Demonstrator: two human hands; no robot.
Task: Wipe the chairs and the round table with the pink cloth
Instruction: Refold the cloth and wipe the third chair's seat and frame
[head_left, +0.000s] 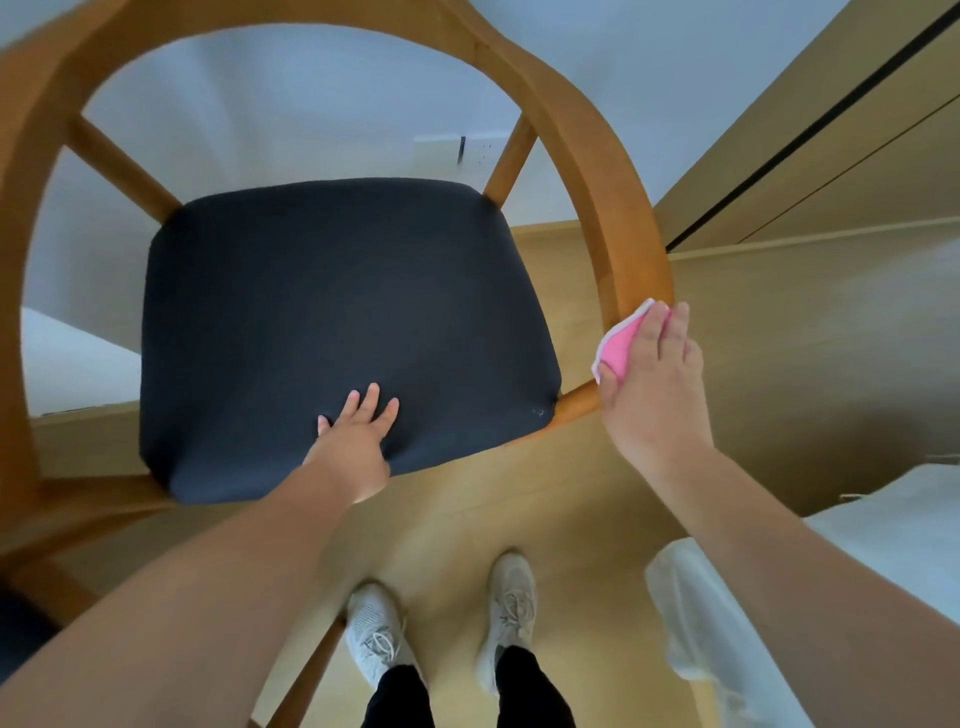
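A wooden chair (587, 156) with a curved armrest ring and a black cushioned seat (337, 312) fills the view. My right hand (654, 379) presses the pink cloth (618, 340) against the front end of the right armrest, the fingers lying over the cloth and the thumb beside it. My left hand (358, 431) rests flat on the front edge of the black seat with fingers straight. The round table is not in view.
A light wooden floor (779, 364) lies under the chair, with a white wall behind it and wooden panelling at the upper right. White bedding (893, 525) sits at the lower right. My two feet (441, 623) in pale shoes stand just before the chair.
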